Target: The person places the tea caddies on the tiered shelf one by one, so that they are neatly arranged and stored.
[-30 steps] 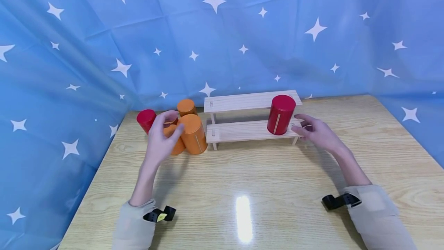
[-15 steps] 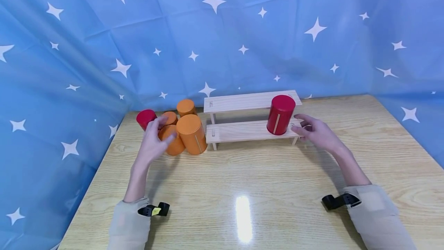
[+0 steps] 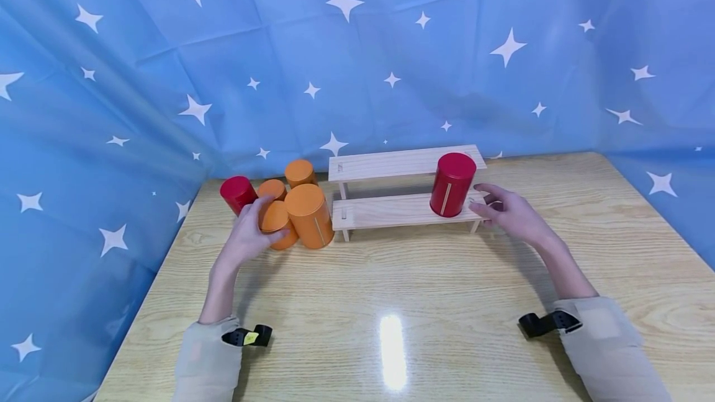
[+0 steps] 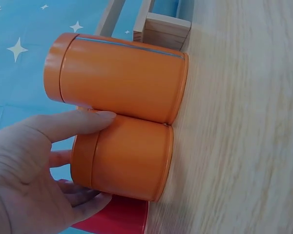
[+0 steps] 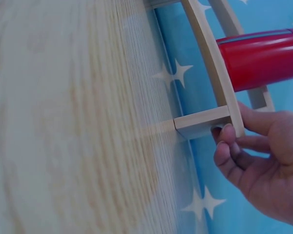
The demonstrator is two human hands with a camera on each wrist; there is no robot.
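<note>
My left hand (image 3: 246, 237) is around a short orange canister (image 4: 129, 158) in the group at the left. In the left wrist view its thumb lies on one side and its fingers are curled round the other. A taller orange canister (image 3: 311, 219) stands against it. My right hand (image 5: 263, 156) pinches the end of the lower board of a two-tier wooden shelf (image 3: 385, 211), thumb on top and fingers underneath. On that board, near my right hand, a tall red canister (image 3: 452, 185) stands upright.
Behind the short canister are two smaller orange canisters, one nearer (image 3: 272, 189) and one farther back (image 3: 300, 171). A red canister (image 3: 237, 193) stands at the far left. A blue star-patterned cloth (image 3: 357, 79) hangs behind the wooden table (image 3: 335, 303).
My left hand has moved left and down from above the orange canisters, and its fingers have closed round the short one. The right hand, shelf and red canister on it look unchanged.
</note>
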